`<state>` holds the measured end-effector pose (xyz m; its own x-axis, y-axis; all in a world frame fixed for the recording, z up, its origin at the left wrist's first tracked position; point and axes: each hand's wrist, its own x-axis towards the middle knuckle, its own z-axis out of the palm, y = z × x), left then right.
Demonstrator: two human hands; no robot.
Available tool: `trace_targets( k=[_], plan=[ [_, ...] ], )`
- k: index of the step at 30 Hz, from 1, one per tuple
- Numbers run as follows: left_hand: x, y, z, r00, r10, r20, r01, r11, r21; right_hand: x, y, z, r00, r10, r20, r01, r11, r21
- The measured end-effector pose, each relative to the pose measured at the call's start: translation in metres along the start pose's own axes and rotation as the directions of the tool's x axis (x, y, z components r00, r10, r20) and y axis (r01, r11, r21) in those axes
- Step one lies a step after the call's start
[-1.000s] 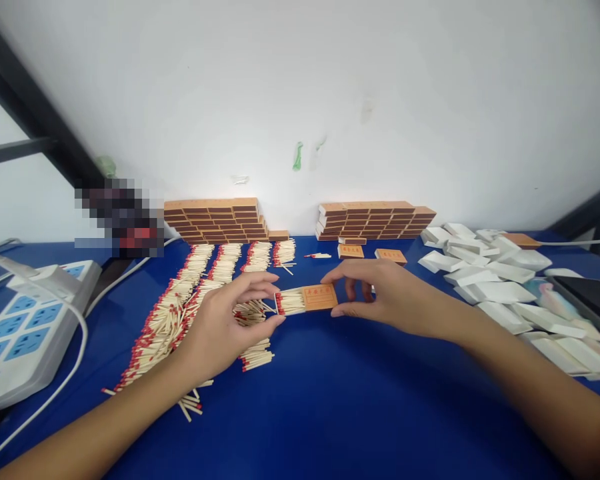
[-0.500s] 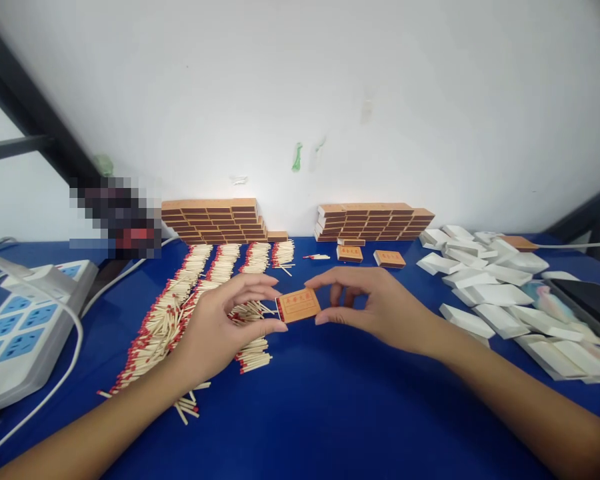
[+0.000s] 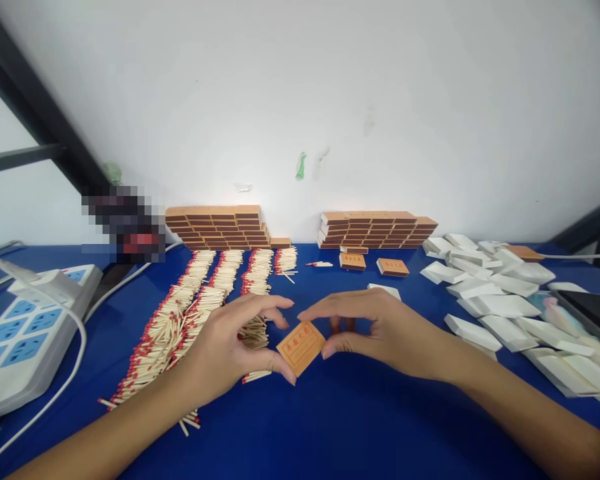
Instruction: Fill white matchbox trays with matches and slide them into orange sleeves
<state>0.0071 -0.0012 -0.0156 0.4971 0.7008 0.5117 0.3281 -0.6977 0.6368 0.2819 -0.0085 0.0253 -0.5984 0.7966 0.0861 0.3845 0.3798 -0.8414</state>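
**Closed matchbox held between both hands, tilted**

The orange matchbox [image 3: 301, 347] sits just above the blue table [image 3: 330, 427], at centre, corner-down. The left hand [image 3: 225, 353] has its thumb on the lower left edge, and the right hand [image 3: 380, 330] has its thumb on the right edge. Both forefingers arch over the top, so the grip is a light two-sided pinch. No match heads show, so the drawer looks fully in.

Judgement: press on the ends only and keep the sleeve unsquashed. Level the box before letting go.

Loose matches [image 3: 190, 313] lie just left. White trays [image 3: 500, 300] are to the right, and the box stacks [image 3: 220, 227] stand by the wall.
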Motion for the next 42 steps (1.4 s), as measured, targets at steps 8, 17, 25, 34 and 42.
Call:
trace_targets(
  k=[8,17,25,34,42],
  plan=[
    [0.003,0.007,-0.004,0.996,0.071,-0.056,-0.06,0.983,0.176,-0.023,0.032,-0.113,0.773,0.047,-0.633,-0.353,0.861,-0.366],
    [0.0,0.0,0.002,0.991,0.134,-0.004,-0.131,0.976,0.175,-0.054,0.121,-0.208,0.481,0.137,-0.866,-0.693,0.665,-0.28],
    [0.0,0.001,0.0,0.984,0.181,-0.008,-0.174,0.959,0.224,-0.032,0.128,-0.198,0.472,0.109,-0.875,-0.714,0.629,-0.307],
    [-0.001,0.002,-0.001,0.982,0.188,0.015,-0.186,0.951,0.248,-0.051,0.123,-0.204,0.516,0.16,-0.842,-0.799,0.444,-0.405],
    [0.0,0.005,-0.002,0.975,0.221,0.028,-0.22,0.938,0.269,-0.072,0.133,-0.222,0.512,0.448,-0.733,-0.859,0.272,-0.433]
  ],
)
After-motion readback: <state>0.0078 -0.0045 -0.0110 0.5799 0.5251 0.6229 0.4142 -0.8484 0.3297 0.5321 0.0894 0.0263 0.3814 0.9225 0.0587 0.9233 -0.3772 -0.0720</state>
